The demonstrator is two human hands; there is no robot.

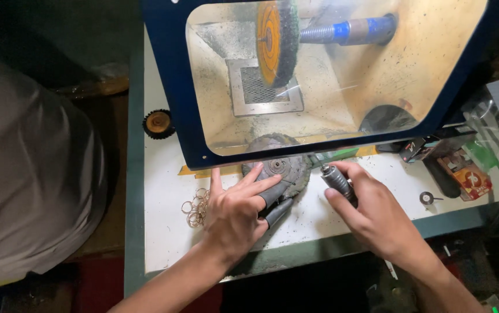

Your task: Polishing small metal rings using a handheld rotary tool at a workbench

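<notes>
The left hand [235, 211] lay flat and open, fingers spread, on a grey buffing wheel [278, 168] on the worktop [162, 197], two fingers in dark sleeves. The right hand [371, 214] curled closed around a small handpiece [336, 181], angled toward the wheel. The wheel's far edge was hidden under the blue hood [171, 75]; wire rings [196, 208] lay left of the left hand.

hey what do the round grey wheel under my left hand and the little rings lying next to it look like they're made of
The round grey buffing wheel under the left hand looks like layered cloth or fibre, matte and dusty, with a fuzzy frayed edge and a metal hub. The small thin rings on the white bench look like bare wire, coppery or brass-toned with a slight shine.
</notes>
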